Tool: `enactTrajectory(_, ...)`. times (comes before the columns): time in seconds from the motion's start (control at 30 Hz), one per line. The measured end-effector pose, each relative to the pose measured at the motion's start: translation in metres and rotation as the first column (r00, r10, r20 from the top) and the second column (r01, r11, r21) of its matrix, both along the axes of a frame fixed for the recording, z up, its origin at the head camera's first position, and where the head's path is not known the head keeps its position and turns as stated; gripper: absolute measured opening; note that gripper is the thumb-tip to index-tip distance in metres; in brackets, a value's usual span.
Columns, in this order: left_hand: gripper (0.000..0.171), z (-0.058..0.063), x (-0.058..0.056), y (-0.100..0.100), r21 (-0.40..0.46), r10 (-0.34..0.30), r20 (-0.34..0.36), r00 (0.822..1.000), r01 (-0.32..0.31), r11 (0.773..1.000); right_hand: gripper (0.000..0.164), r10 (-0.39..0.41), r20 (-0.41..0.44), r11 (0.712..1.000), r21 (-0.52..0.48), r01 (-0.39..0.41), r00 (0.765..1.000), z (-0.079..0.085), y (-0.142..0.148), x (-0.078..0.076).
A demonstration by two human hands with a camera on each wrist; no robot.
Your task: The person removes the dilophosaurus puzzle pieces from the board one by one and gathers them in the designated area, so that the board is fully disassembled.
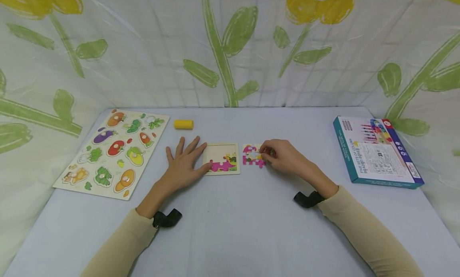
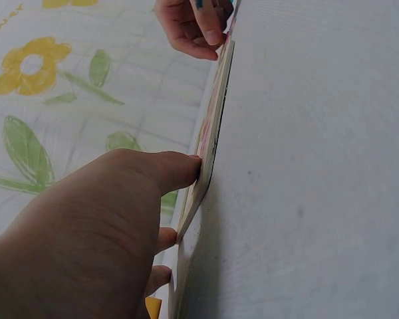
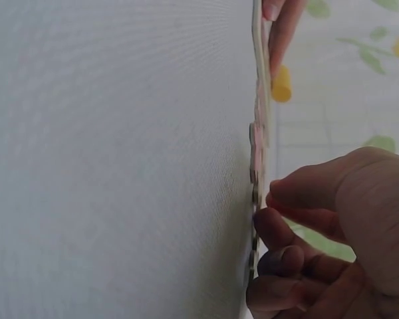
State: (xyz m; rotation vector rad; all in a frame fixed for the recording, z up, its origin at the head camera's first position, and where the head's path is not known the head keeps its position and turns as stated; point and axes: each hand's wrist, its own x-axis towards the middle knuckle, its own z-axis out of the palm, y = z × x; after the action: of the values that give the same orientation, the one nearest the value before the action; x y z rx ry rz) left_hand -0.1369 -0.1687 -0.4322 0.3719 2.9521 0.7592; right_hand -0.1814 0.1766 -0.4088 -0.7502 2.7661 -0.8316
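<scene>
A small square puzzle board (image 1: pixel 221 172) with a pale frame lies mid-table, with pink and green dinosaur pieces (image 1: pixel 224 165) in its lower part. My left hand (image 1: pixel 184 167) spreads its fingers at the board's left side, the thumb resting on the edge. Right of the board lie several loose jigsaw pieces (image 1: pixel 248 159), pink with multicoloured patches. Over their right side my right hand (image 1: pixel 282 155) bends its fingers, thumb and forefinger close together. In the right wrist view the right fingertips (image 3: pixel 274 193) are beside the thin pieces (image 3: pixel 255 156); whether they pinch one is hidden.
At the left lies a vegetable puzzle board (image 1: pixel 111 153). A yellow cylinder (image 1: pixel 183 124) lies behind my left hand. A blue-and-white box (image 1: pixel 377 153) sits at the right. Flowered sheeting (image 1: pixel 158 49) hangs behind the white table (image 1: pixel 223 229).
</scene>
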Motion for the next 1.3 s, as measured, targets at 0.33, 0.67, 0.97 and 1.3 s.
enactTrajectory(0.33,0.078,0.0,0.0,0.0,0.002,-0.002,-0.005,1.0,0.002,1.0,0.012,0.037,-0.04,0.999,-0.022,-0.038,0.999,0.003,-0.007,-0.002)
enactTrajectory(0.67,0.078,0.0,0.0,-0.001,0.004,-0.001,-0.006,1.0,0.001,1.0,0.015,0.143,-0.03,0.989,-0.045,-0.144,0.989,0.007,-0.041,-0.002)
enactTrajectory(0.97,0.079,0.0,-0.001,0.0,-0.009,-0.003,0.001,1.0,0.003,1.0,0.02,0.199,-0.056,0.98,0.022,-0.198,0.978,0.008,-0.063,-0.009)
enactTrajectory(1.3,0.079,0.0,-0.001,0.0,-0.011,-0.002,0.0,1.0,0.002,1.0,0.028,0.19,-0.013,0.977,0.098,-0.188,0.982,0.008,-0.072,-0.01)
